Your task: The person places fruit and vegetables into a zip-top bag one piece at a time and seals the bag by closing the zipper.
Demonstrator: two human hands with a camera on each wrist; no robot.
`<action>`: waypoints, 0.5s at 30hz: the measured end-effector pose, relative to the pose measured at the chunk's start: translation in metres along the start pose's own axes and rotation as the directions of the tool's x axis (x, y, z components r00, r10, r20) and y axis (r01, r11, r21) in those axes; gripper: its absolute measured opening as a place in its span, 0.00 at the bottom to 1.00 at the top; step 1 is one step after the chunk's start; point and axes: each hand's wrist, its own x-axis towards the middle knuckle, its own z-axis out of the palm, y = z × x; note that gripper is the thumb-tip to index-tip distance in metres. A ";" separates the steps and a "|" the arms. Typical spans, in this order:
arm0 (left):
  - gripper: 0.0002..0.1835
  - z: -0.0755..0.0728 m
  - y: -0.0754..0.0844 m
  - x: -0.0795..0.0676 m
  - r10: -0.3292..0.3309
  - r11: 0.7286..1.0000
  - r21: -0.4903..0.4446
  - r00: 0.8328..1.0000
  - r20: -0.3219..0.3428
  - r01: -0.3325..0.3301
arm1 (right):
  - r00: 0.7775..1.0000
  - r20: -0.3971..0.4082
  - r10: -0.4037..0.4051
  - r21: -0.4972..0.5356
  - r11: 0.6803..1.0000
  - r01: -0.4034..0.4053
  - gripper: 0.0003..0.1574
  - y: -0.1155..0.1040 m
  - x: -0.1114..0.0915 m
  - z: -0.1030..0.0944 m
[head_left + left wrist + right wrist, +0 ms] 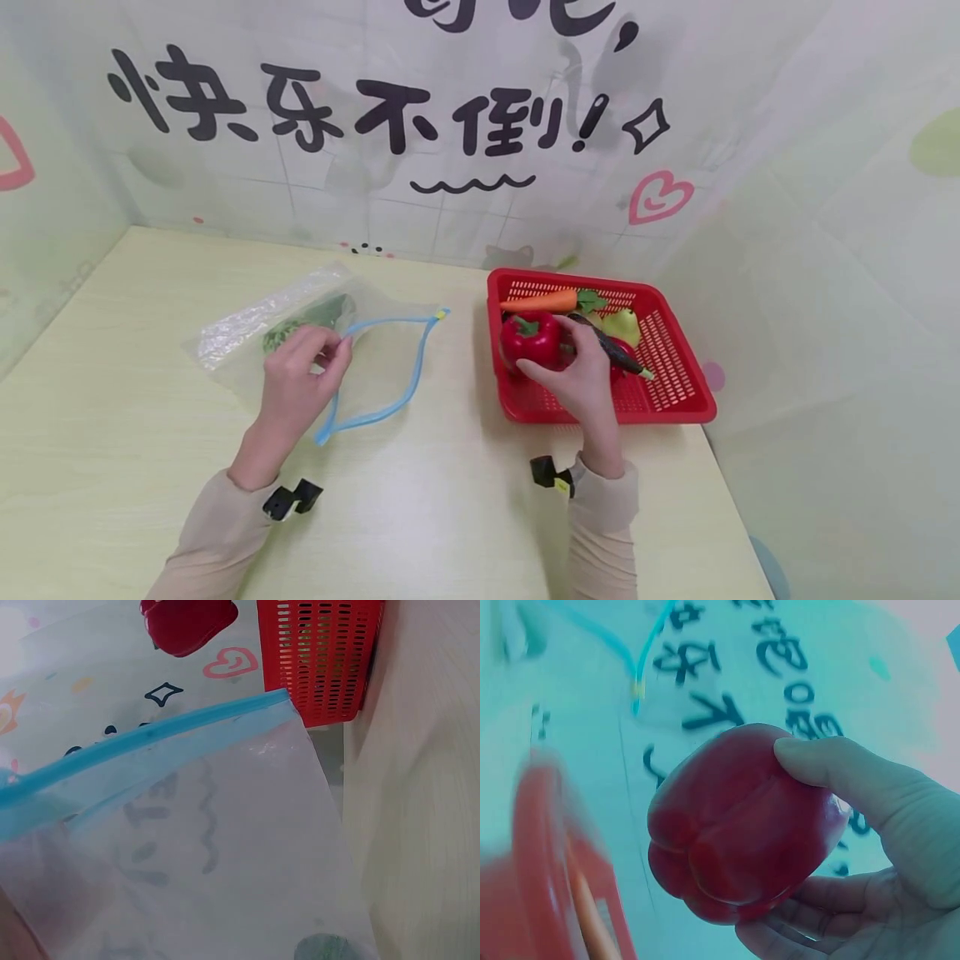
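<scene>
My left hand (300, 375) pinches the near rim of a clear zip bag (225, 847) with a blue zip edge (375, 417). The bag's mouth gapes toward the right, and a green broccoli-like vegetable (281, 333) shows through the plastic. Over the left part of the red basket, my right hand (583, 375) grips a red bell pepper (531, 342). The right wrist view has the thumb on one side of the pepper (735, 825) and fingers curled under the other. Only a sliver of the left hand enters the left wrist view.
The red perforated basket (540, 412) stands on the table's right side. It holds a carrot (540, 302), a pear (626, 327), a long dark eggplant (618, 354) and another red item partly hidden. A printed wall sheet (450, 217) rises behind the table.
</scene>
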 end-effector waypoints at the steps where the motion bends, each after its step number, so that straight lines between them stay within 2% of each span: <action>1: 0.05 0.000 0.000 0.000 -0.001 1.000 0.000 1.000 0.000 0.001 | 1.000 0.007 -0.010 0.011 1.000 0.009 0.45 -0.003 0.000 0.005; 7: 0.05 -0.001 0.001 0.002 -0.008 1.000 0.002 1.000 -0.004 0.008 | 0.993 0.061 -0.105 0.102 0.990 0.098 0.44 -0.022 -0.002 0.042; 15: 0.05 -0.001 0.000 0.002 -0.020 1.000 0.004 1.000 -0.008 0.020 | 0.950 0.144 -0.278 0.196 0.949 0.248 0.41 -0.037 -0.004 0.083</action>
